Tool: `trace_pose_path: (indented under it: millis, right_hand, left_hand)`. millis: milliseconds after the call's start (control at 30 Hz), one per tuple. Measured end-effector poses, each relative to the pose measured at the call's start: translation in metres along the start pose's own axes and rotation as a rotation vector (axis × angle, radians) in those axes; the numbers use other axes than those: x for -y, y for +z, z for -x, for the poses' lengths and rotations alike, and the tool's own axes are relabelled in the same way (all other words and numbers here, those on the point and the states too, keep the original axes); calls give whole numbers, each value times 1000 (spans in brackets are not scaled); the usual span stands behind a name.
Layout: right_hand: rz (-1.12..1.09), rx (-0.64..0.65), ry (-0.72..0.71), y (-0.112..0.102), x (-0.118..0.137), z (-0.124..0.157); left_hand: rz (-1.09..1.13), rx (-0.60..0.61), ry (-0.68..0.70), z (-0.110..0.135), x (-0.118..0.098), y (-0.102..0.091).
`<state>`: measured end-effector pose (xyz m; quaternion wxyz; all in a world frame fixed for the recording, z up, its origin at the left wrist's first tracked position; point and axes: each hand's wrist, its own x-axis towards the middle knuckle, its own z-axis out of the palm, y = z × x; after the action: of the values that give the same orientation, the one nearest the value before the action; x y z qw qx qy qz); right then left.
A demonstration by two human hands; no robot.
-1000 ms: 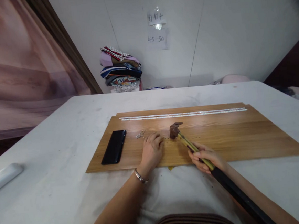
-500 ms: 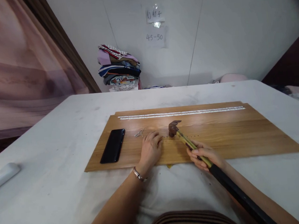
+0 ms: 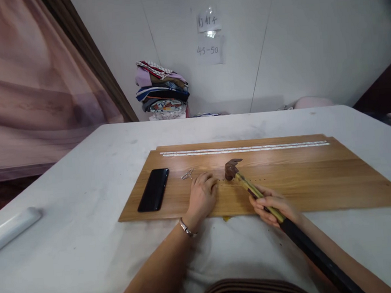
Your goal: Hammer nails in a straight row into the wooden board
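Note:
A claw hammer [image 3: 234, 168] with a rusty brown head and a yellow and black handle is in my right hand [image 3: 274, 203], gripped partway along the shaft. Its head is low over the wooden board [image 3: 320, 186], face down; whether it touches the wood is hard to tell. My left hand [image 3: 203, 193] rests on the board just left of the hammer head, fingers loosely bent, with no object visible in it. Beyond those fingers lies a small pile of silver nails [image 3: 187, 174]. A row of small dark dots [image 3: 260, 179], perhaps nail heads, runs across the wood.
A black phone [image 3: 153, 190] lies on the board's left end. Two white strips [image 3: 243, 149] run along its far side. The board sits on a white-covered table [image 3: 83, 182]. A white rounded object [image 3: 14, 230] is at far left. Folded clothes [image 3: 164, 90] are stacked behind the table.
The whole scene has shifted slightly right in the view. Both hands and the hammer stay in nearly the same place over the board.

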<state>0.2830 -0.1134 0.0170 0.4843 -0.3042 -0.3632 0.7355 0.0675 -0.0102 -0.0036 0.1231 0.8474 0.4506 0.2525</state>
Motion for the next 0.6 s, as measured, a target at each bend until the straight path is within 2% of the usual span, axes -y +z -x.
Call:
trace_pose_path:
  millis: [267,600]
  right_hand:
    - [24,2,34,-2,-1,3]
    - [0,-5,-13,-3,-2,0]
  left_hand:
    - [11,-7,-10,1,0,2]
    - [8,-6,4,0,-1,1]
